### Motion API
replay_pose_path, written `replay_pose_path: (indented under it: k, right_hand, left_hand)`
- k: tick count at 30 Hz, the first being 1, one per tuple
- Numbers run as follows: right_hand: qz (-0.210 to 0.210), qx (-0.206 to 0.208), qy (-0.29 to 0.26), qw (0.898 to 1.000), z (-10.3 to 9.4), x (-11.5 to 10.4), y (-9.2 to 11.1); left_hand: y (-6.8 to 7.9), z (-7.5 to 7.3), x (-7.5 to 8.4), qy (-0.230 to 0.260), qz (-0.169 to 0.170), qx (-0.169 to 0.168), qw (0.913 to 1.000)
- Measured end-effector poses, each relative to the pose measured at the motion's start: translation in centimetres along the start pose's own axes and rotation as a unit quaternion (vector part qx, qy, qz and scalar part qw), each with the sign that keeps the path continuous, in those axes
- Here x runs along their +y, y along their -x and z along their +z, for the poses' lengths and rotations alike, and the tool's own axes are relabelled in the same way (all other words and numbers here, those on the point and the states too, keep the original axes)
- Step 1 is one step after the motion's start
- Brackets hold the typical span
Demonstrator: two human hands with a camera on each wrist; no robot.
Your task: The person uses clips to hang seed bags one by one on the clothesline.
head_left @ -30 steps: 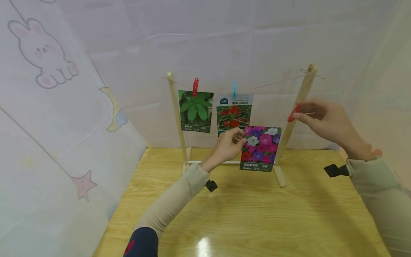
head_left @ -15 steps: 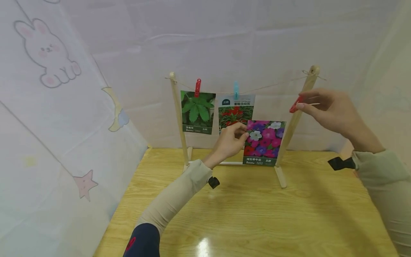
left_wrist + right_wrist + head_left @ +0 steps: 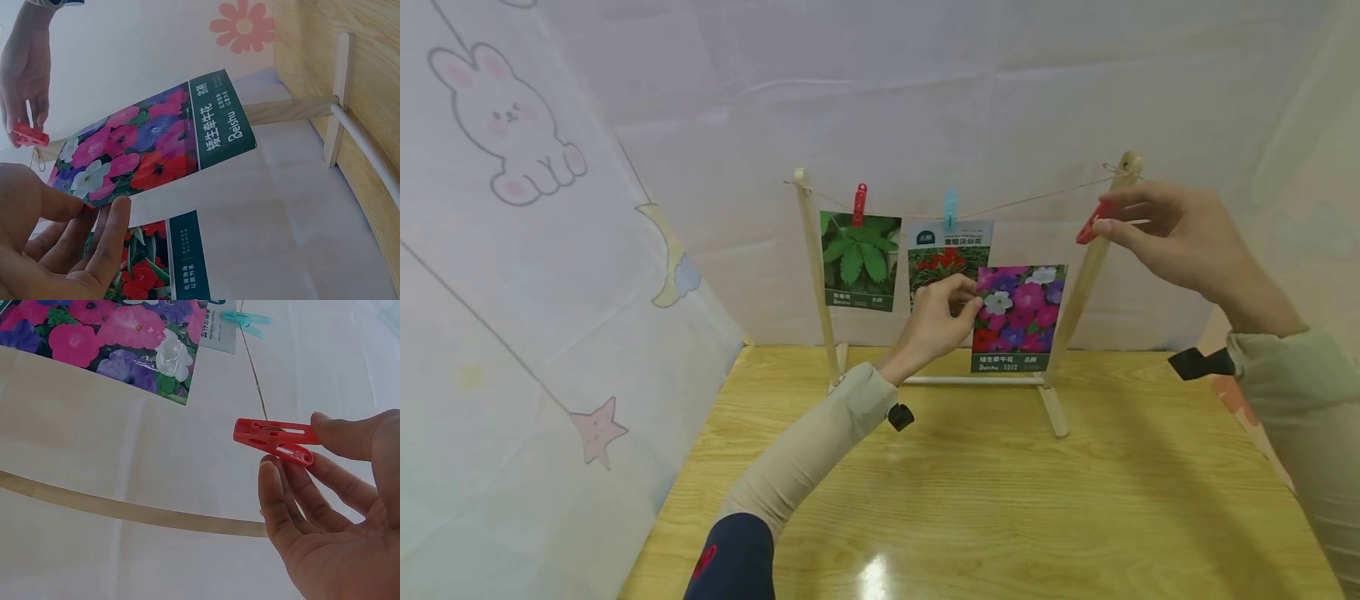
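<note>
My left hand (image 3: 942, 317) pinches the left edge of a seed packet (image 3: 1021, 321) printed with pink, purple and white flowers. The packet is upright below the string (image 3: 1045, 193), in front of the rack's right post. In my right hand (image 3: 1180, 237) a red clothespin (image 3: 275, 439) is pinched between thumb and fingers, close to the right post (image 3: 1086, 283). Left of the held packet, a red-flower packet (image 3: 932, 258) hangs from the string by a blue clothespin (image 3: 951, 210), partly covered by my left hand. Farther left, a green-leaf packet (image 3: 859, 258) hangs by another red clothespin (image 3: 860, 205).
The wooden rack stands at the back of the wood-grain table (image 3: 1000, 500), its left post (image 3: 817, 275) and white crossbar (image 3: 955, 381) visible. Pale cloth (image 3: 880, 100) with cartoon prints surrounds the table at the back and sides.
The flower packet in my left hand has risen toward the string. My right hand has moved up and slightly right with the red clothespin. The hanging packets stay in place.
</note>
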State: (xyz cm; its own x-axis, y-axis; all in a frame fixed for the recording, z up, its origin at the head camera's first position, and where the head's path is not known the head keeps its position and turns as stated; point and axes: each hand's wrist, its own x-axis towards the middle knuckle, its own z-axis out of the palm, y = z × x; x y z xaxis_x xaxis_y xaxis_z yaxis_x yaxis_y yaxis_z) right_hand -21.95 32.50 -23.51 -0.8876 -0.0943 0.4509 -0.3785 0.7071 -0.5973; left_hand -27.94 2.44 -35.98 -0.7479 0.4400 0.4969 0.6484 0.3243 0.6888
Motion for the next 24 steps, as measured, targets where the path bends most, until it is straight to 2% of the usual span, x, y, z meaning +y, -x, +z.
replay_pose_path:
  k: [10, 24]
  right_hand:
    - [-0.007, 0.009, -0.026, 1.0, -0.7, -0.7, -0.8]
    - [0.014, 0.017, 0.014, 1.0, -1.8, -1.6, -1.9]
  left_hand:
    - [-0.9, 0.2, 0.6, -0.008, 0.01, 0.021, 0.9997]
    - [-2.1, 0.4, 1.3, 0.001, 0.04, 0.035, 0.9986]
